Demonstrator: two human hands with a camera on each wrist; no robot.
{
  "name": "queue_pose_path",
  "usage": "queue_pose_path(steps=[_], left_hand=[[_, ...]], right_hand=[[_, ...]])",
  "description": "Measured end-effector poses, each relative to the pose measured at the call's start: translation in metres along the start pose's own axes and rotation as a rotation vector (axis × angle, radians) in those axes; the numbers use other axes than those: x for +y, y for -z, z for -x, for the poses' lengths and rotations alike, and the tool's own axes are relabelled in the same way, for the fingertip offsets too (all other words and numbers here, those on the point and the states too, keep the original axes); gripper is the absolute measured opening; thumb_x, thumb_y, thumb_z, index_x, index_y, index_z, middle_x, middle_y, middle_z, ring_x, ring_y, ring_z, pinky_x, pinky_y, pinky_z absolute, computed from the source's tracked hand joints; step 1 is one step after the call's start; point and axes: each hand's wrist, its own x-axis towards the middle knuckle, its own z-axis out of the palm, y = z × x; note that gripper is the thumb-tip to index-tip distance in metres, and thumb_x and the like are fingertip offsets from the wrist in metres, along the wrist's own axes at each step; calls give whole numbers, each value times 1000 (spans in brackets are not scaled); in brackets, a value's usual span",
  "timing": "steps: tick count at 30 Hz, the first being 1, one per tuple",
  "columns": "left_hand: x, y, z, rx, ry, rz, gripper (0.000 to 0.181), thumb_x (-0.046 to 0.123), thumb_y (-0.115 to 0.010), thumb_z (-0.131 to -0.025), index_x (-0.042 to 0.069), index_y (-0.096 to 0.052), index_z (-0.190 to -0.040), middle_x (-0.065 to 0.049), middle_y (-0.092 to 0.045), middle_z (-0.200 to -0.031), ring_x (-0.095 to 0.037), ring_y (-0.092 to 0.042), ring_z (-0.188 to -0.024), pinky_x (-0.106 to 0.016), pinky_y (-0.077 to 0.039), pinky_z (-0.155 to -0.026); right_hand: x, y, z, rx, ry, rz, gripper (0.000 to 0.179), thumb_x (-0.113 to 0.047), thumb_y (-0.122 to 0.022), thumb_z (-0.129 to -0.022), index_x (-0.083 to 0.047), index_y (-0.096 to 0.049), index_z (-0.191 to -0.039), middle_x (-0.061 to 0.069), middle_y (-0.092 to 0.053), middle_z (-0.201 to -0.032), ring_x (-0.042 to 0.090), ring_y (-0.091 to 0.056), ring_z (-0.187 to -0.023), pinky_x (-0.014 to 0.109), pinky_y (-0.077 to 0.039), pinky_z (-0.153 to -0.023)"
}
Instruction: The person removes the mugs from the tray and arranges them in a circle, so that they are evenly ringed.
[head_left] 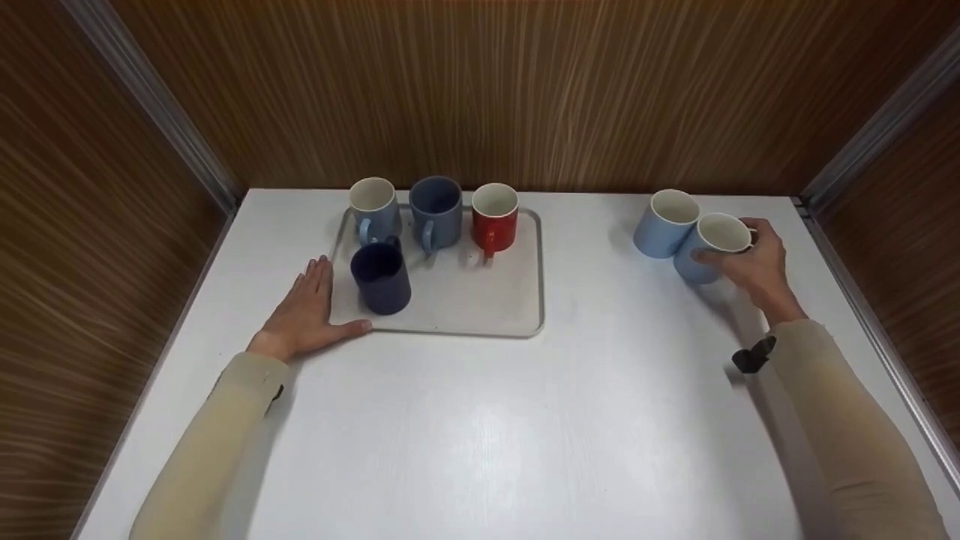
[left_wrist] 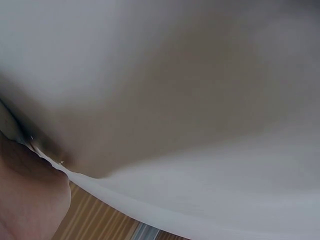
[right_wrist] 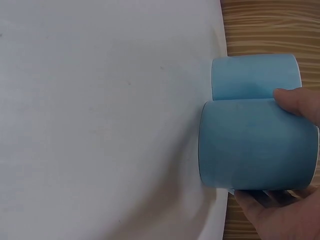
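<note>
My right hand (head_left: 757,266) grips a light blue mug (right_wrist: 257,145) at the right of the table, thumb on its near side and fingers at its handle side. Right behind it, to the left, a second light blue mug (head_left: 664,226) stands upright. My left hand (head_left: 300,315) lies with straight fingers along the left edge of a pale tray (head_left: 480,300), its thumb at the front rim. On the tray stand a grey-blue mug with a white inside (head_left: 377,217), a darker grey-blue mug (head_left: 439,221), a red mug (head_left: 495,225) and a navy mug (head_left: 386,285).
The white table (head_left: 480,427) ends at a brown wood-grain wall (head_left: 525,90) behind, with similar panels at both sides. In the left wrist view, the blurred pale surface and part of the hand (left_wrist: 32,195) show, but no mug.
</note>
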Motion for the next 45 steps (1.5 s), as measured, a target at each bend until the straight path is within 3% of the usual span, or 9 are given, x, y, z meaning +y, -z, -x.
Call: queue_pose_path(steps=[3, 6, 10, 13, 22, 29, 33, 40, 45], left_hand=[[0, 1, -1, -3, -3, 2, 138, 88, -59, -87, -7, 1, -168, -26, 3, -178, -41, 4, -167, -54, -4, -137], [-1, 0, -2, -13, 2, -2, 139, 88, -58, -87, -6, 3, -168, -25, 5, -178, -40, 5, -167, -54, -3, -137], [-3, -2, -5, -15, 3, -13, 140, 89, -58, -86, -6, 5, -167, -25, 7, -178, -39, 7, -167, -53, -2, -137], [-3, -4, -7, -12, -9, -10, 140, 89, -59, -86, -7, 4, -167, -26, 6, -178, -40, 6, -167, -53, -3, -137], [1, -4, -7, -11, -7, -11, 140, 90, -58, -86, -6, 4, -168, -25, 6, -178, -39, 6, -167, -53, -3, -137], [5, -2, -9, -18, -6, -20, 141, 93, -55, -85, -5, 5, -168, -23, 6, -179, -38, 7, -167, -52, -3, -137], [5, -2, -10, -24, -4, -24, 141, 93, -54, -85, -4, 5, -168, -23, 7, -179, -38, 8, -167, -51, -2, -137], [0, -1, -8, -16, 6, -6, 142, 93, -55, -84, -4, 5, -168, -22, 7, -179, -37, 7, -167, -52, -3, -137], [-2, -1, -4, -26, 14, -8, 142, 94, -53, -84, -4, 5, -168, -22, 8, -179, -38, 8, -167, -52, -2, -137]], right_hand=[[-4, 3, 2, -29, 8, 43, 115, -40, -91, -86, -4, -18, -168, 28, -31, -169, 48, -35, -154, 68, -33, -126], [-16, 5, 6, -9, 38, 109, 118, -48, -87, -88, -2, -14, -169, 30, -26, -170, 51, -32, -154, 71, -32, -124], [-43, -3, 13, 63, 111, 164, 116, -55, -84, -87, -2, -21, -168, 27, -23, -170, 49, -28, -155, 69, -28, -127], [-67, -19, 21, 72, 189, 170, 112, -53, -88, -85, -3, -29, -166, 25, -30, -168, 47, -32, -154, 69, -30, -126], [-147, -101, 44, -45, 404, 54, 103, -45, -92, -84, -7, -37, -162, 17, -42, -166, 36, -41, -154, 54, -38, -126], [-203, -157, 69, -180, 526, 4, 98, -50, -91, -81, -13, -44, -159, 9, -50, -160, 27, -49, -148, 49, -44, -124], [-219, -186, 82, -265, 620, -26, 94, -50, -90, -82, -11, -46, -156, 10, -53, -156, 28, -51, -145, 48, -47, -120], [-233, -237, 105, -337, 787, -41, 88, -43, -92, -81, -6, -53, -151, 13, -60, -149, 24, -59, -133, 42, -51, -116], [-237, -268, 119, -400, 769, 4, 91, -44, -90, -82, -5, -51, -154, 12, -57, -154, 26, -55, -141, 41, -46, -122]])
